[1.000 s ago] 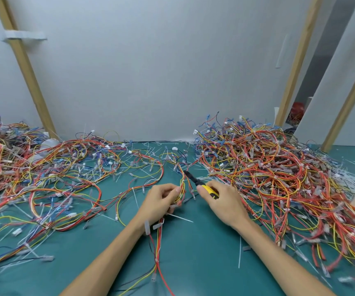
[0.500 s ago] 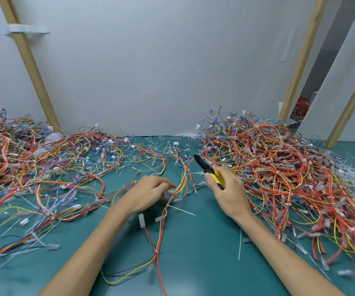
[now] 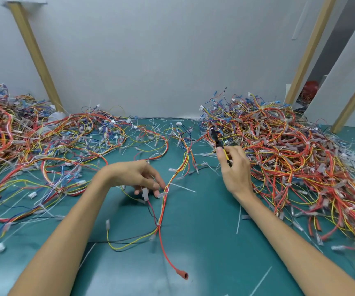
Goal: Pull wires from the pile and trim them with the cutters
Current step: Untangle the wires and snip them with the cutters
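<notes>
The right hand (image 3: 234,169) is clenched around the yellow handle of the cutters (image 3: 215,135), thumb along the top. Their slim black nose points up and away, at the near edge of the right pile (image 3: 289,159), a dense mound of thin red, orange and yellow wires studded with small translucent sleeves and white plugs. The left hand (image 3: 138,178) hangs palm down over the middle of the table (image 3: 204,248), its fingers (image 3: 158,180) released and loosely spread. The fingertips are just beside a loose harness (image 3: 161,212); motion blur hides whether they touch it. The harness is a slender bundle of red, orange and yellow strands. It runs from the far tangle towards the person, is tied together at one knot, then fans out into a yellow loop, a dark strand and a single red lead ending in a rubbery red boot (image 3: 185,275). A small white plug (image 3: 145,193) lies under the left fingers. The left pile (image 3: 23,137) is flatter and more spread out, with blue wires mixed among the red and yellow loops. The table has a smooth, matte teal surface, littered with thin white plastic strips (image 3: 238,218). Pale wooden posts (image 3: 37,58) lean against a plain white wall behind.
</notes>
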A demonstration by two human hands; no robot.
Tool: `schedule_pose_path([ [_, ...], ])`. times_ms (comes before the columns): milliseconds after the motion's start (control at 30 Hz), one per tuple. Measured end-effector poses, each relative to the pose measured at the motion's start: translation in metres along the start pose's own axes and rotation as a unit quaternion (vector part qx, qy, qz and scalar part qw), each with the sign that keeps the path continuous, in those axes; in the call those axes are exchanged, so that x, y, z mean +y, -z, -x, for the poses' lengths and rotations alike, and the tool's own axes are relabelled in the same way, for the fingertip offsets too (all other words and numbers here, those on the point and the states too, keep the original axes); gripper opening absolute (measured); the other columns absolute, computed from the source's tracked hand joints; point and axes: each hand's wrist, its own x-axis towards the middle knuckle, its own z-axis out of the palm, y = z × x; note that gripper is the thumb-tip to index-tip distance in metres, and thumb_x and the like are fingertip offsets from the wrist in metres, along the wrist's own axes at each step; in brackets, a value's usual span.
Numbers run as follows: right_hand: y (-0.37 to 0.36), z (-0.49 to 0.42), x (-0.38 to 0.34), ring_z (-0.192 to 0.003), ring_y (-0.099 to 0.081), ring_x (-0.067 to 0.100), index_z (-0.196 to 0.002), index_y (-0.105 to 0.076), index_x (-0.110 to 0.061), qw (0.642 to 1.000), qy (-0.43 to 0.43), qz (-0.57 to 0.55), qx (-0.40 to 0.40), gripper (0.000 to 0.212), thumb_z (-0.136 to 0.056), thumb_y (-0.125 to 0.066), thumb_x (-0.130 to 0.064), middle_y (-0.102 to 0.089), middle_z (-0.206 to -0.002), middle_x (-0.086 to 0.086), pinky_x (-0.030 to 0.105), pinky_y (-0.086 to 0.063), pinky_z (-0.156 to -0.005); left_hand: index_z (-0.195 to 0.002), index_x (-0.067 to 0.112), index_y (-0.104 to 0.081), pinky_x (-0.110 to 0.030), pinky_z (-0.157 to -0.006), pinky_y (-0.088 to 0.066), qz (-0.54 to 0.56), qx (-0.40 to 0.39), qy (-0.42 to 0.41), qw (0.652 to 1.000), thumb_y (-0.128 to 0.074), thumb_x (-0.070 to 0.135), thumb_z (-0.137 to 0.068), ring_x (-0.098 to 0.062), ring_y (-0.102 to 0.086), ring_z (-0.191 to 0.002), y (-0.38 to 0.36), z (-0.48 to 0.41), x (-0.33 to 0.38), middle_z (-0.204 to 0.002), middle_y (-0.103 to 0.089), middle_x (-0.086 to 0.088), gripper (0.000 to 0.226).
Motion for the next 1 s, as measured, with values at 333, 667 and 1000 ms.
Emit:
schedule_pose_path([
  [333,-0.002,0.001,0.000,-0.082,-0.049,0.009,-0.107,-0.067,-0.008,1.000,0.011,0.011,-0.011,0.036,-0.099,-0.051,-0.039,-0.055,-0.096,0.001,0.008,-0.033,-0.071,-0.114,0.009,-0.065,-0.019,-0.051,-0.045,0.052,-0.067,0.015,0.996,-0.062,0.026,-0.095,-0.017,-0.048,-0.052,-0.011,-0.006,0.008,-0.083,-0.072,-0.004,0.025],
  [667,0.000,-0.001,-0.002,-0.083,-0.050,0.012,-0.108,-0.067,-0.006,1.000,-0.003,-0.002,-0.004,0.035,-0.100,-0.050,-0.036,-0.056,-0.098,0.004,0.011,-0.033,-0.071,-0.088,0.001,-0.057,-0.018,-0.069,-0.056,0.281,0.207,-0.123,0.929,-0.051,0.003,-0.098,-0.016,-0.072,-0.071,-0.009,-0.029,0.041,-0.076,-0.073,-0.007,0.012],
  [1000,0.000,-0.003,0.001,-0.085,-0.051,0.013,-0.102,-0.067,-0.006,1.000,-0.005,-0.011,0.020,0.031,-0.100,-0.052,-0.033,-0.057,-0.096,0.003,0.004,-0.032,-0.074,-0.096,-0.001,-0.051,-0.026,-0.076,-0.059,0.243,0.417,-0.227,0.846,-0.052,-0.004,-0.096,-0.023,-0.073,-0.080,-0.006,-0.054,0.054,-0.091,-0.070,-0.021,0.004],
])
